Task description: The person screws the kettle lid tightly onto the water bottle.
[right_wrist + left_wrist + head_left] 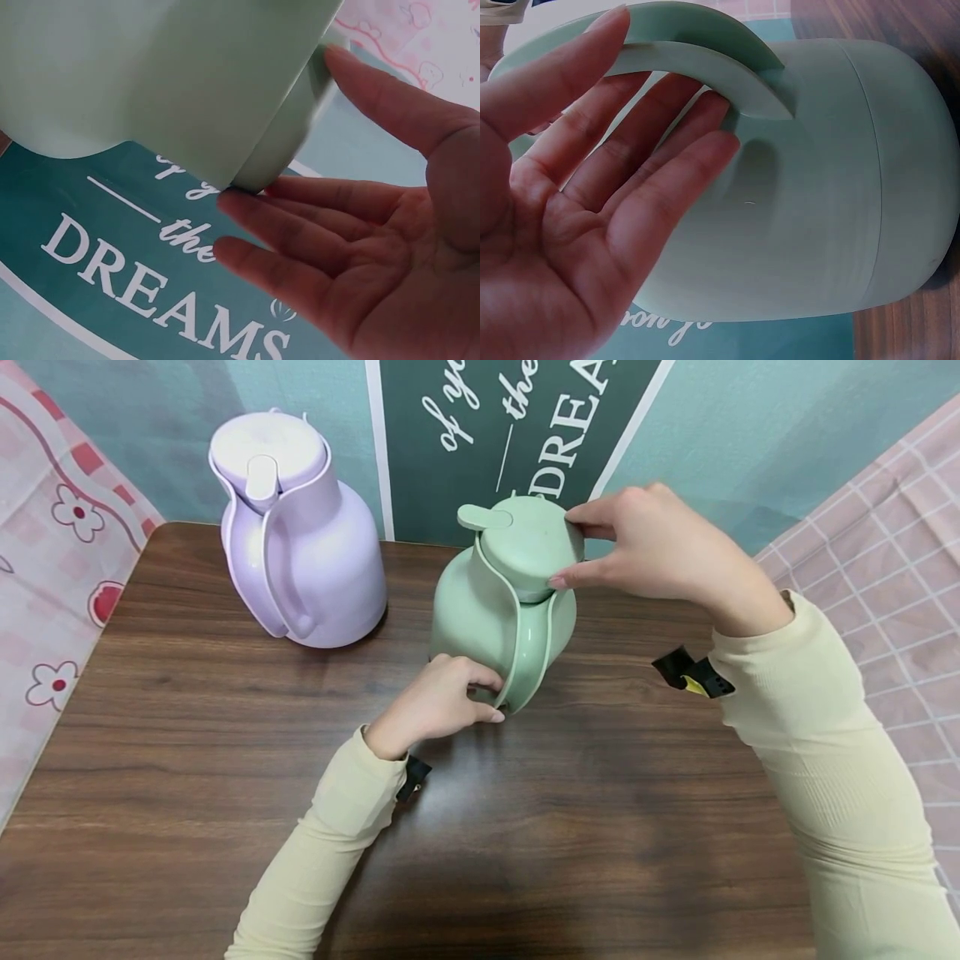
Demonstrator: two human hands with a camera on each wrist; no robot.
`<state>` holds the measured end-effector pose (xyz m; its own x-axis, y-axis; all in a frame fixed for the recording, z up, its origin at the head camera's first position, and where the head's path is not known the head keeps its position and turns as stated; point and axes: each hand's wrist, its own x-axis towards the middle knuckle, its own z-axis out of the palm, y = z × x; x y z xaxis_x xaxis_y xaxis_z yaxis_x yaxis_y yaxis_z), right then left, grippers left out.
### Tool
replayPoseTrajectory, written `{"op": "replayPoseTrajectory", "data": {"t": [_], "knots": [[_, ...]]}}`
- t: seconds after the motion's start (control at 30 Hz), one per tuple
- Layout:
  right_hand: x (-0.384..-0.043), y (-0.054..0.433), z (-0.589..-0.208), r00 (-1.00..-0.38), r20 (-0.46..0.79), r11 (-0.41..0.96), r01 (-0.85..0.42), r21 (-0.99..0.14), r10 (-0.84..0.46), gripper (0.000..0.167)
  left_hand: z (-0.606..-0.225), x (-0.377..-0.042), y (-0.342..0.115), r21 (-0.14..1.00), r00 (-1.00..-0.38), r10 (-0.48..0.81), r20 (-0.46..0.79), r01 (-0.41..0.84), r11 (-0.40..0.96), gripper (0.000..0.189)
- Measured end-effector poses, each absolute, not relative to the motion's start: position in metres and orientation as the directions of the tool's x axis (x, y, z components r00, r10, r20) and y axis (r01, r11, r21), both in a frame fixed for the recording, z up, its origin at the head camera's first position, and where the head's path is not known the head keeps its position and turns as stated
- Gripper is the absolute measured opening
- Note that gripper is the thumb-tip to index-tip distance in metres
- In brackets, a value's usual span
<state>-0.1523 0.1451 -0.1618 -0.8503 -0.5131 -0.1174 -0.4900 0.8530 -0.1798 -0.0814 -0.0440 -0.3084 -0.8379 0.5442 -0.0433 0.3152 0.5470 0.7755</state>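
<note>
A light green vacuum jug (468, 610) stands on the table with its handle (534, 647) toward me. Its round lid (531, 547) sits at the mouth, the lever (480, 517) pointing left, away from the handle's line. My right hand (660, 547) pinches the lid's right edge between thumb and fingers; the right wrist view shows them at the lid's side (283, 135). Low on the handle, my left hand (438, 697) has its thumb on one side and fingers on the other. In the left wrist view those fingers reach through the loop, beside the jug's body (817, 202).
A lilac jug (333, 556) of the same shape stands at the back left, its lever in line with its handle. Behind the brown wooden table (562, 827) hangs a teal cloth (712, 443) with white lettering. Patterned pink cloths border both sides.
</note>
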Motion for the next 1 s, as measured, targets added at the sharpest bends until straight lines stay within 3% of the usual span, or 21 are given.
{"op": "replayPoseTrajectory", "data": {"t": [0.33,0.5,0.8,1.0], "knots": [[-0.169,0.151,-0.153,-0.823,-0.263,0.858,-0.439,-0.267,-0.504,0.072,-0.308,-0.082,-0.044,0.773,-0.838,0.544,-0.051,0.311,0.552,0.015],[-0.172,0.154,-0.152,-0.802,-0.264,0.837,-0.465,-0.288,-0.536,0.066,-0.309,-0.083,-0.044,0.771,-0.838,0.544,-0.041,0.319,0.550,0.016],[-0.163,0.149,-0.154,-0.846,-0.191,0.857,-0.446,-0.257,-0.497,0.061,-0.308,-0.082,-0.045,0.770,-0.838,0.544,-0.042,0.320,0.552,0.016],[-0.155,0.149,-0.154,-0.844,-0.155,0.846,-0.467,-0.256,-0.513,0.055,-0.307,-0.082,-0.045,0.774,-0.838,0.544,-0.048,0.313,0.550,0.016]]}}
